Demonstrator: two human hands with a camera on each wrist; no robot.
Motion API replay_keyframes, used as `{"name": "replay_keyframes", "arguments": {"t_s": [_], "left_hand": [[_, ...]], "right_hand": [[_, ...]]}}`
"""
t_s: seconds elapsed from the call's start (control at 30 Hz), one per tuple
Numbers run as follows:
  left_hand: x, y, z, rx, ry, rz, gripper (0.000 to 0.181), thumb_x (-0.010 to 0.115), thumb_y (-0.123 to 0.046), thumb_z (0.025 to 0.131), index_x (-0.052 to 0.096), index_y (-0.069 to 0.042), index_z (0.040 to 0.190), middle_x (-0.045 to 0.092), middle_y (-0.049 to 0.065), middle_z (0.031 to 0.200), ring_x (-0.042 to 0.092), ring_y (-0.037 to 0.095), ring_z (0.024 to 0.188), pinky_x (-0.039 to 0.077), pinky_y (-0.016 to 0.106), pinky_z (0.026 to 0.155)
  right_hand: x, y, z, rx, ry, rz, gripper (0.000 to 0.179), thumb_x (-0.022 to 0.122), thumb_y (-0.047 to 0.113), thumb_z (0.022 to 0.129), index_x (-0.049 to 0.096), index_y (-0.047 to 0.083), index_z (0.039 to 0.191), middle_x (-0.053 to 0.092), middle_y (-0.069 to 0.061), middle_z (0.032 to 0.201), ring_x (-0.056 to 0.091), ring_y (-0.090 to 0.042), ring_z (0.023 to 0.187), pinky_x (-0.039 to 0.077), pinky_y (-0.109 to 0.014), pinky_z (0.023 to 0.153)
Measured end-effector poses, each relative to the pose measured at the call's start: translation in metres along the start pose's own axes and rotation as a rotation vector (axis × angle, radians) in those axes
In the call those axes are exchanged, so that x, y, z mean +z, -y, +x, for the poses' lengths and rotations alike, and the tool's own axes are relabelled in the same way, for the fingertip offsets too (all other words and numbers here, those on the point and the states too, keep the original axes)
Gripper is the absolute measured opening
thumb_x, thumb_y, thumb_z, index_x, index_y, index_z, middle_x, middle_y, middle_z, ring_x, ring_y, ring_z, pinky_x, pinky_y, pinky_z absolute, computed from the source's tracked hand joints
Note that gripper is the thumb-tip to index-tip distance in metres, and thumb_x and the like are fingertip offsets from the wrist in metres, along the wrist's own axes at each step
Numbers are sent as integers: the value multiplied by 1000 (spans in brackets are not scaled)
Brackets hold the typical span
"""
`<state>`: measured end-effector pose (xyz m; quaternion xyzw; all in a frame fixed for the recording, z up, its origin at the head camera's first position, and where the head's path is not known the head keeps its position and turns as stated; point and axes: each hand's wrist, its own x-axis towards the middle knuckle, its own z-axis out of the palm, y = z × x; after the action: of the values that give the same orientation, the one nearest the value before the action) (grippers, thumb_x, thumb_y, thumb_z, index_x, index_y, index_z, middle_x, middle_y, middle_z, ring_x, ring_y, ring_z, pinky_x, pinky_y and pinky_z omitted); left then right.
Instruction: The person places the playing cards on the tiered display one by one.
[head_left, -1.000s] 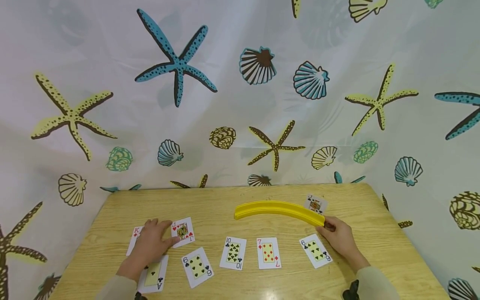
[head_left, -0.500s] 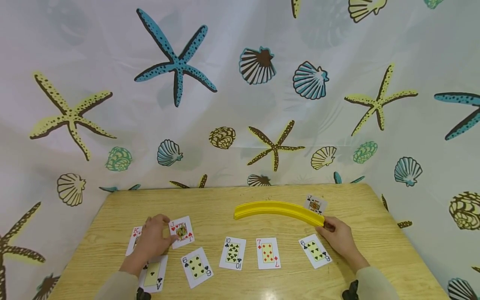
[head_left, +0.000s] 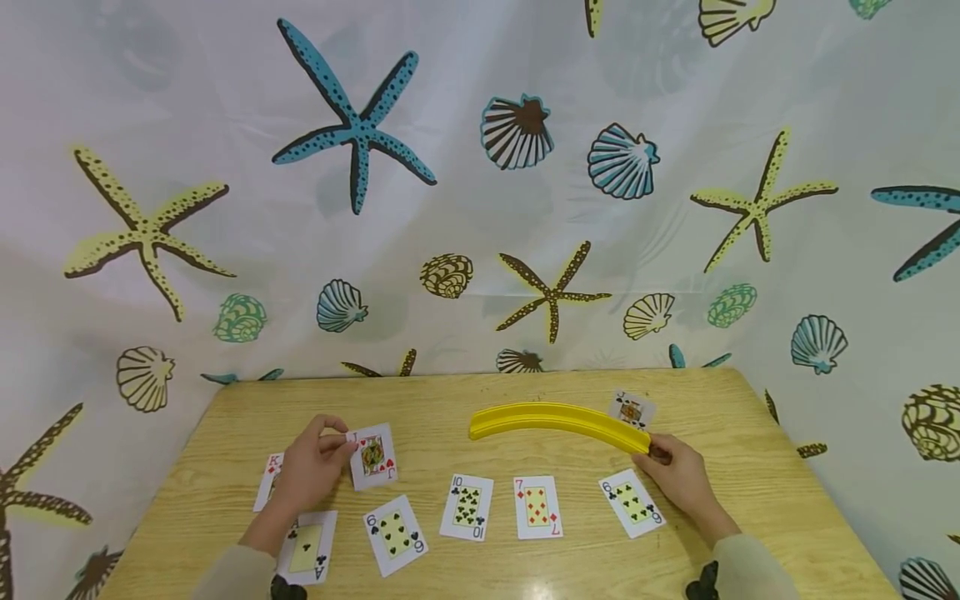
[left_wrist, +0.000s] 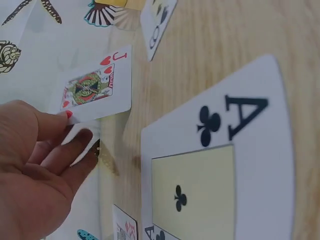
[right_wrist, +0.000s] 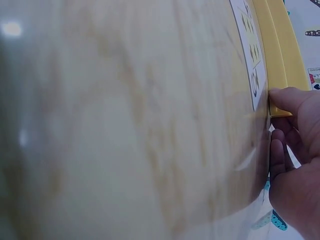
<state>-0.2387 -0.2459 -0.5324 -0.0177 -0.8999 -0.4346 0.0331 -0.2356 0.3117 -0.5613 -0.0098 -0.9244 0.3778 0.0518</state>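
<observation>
Between thumb and fingers my left hand [head_left: 313, 462] pinches the jack of hearts [head_left: 372, 456] by its left edge. In the left wrist view that jack of hearts [left_wrist: 95, 92] is tilted up off the wooden table. Under my left forearm lies the ace of clubs [head_left: 309, 550], and the king of diamonds [head_left: 268, 479] is partly hidden behind the hand. My right hand [head_left: 681, 477] holds the right end of a curved yellow card holder [head_left: 555, 415]. In the right wrist view the thumb presses on the end of the yellow holder [right_wrist: 277, 50]; some fingers are tucked behind it.
Face up along the table [head_left: 420, 392] lie a six of spades or nine of spades [head_left: 395, 535], the ten of clubs [head_left: 467, 507], the seven of diamonds [head_left: 537, 507] and a six of clubs [head_left: 632, 502]. A black jack [head_left: 632, 408] lies behind the holder. Patterned cloth [head_left: 480, 208] hangs behind.
The jack of hearts has gone from lying flat on the table to being lifted and tilted in my left hand, slightly rightward. My right hand and the yellow holder stay put.
</observation>
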Motion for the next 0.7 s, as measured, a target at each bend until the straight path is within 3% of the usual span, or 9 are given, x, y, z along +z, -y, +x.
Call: {"name": "replay_keyframes", "arguments": {"t_s": [0.1, 0.23, 0.5, 0.7], "left_hand": [[-3, -3, 0, 6, 16, -66, 28, 64, -20, 107, 55, -8, 131, 73, 24, 129, 74, 33, 112, 59, 29, 78], [-2, -11, 0, 29, 5, -115, 30, 64, -23, 107, 58, -8, 133, 71, 24, 133, 71, 37, 122, 63, 35, 88], [14, -34, 6, 77, -17, -185, 18, 67, -13, 105, 67, -7, 121, 77, 20, 119, 77, 33, 108, 62, 24, 84], [34, -47, 14, 131, -17, -195, 25, 70, -9, 102, 71, -1, 126, 78, 21, 114, 78, 31, 99, 64, 26, 79]], "right_hand": [[0, 0, 0, -3, -1, 3, 42, 75, 16, 99, 67, -2, 136, 73, -17, 118, 68, -23, 103, 58, -29, 86], [-1, 1, -1, -8, -5, 8, 41, 75, 15, 99, 67, -3, 135, 73, -18, 117, 69, -25, 102, 59, -29, 85], [0, -2, 0, -12, -8, 1, 43, 75, 16, 99, 66, -4, 136, 73, -19, 118, 70, -27, 104, 60, -30, 86], [0, -4, 2, -11, -4, 10, 43, 75, 15, 99, 66, -4, 137, 73, -20, 119, 69, -26, 104, 59, -30, 86]]}}
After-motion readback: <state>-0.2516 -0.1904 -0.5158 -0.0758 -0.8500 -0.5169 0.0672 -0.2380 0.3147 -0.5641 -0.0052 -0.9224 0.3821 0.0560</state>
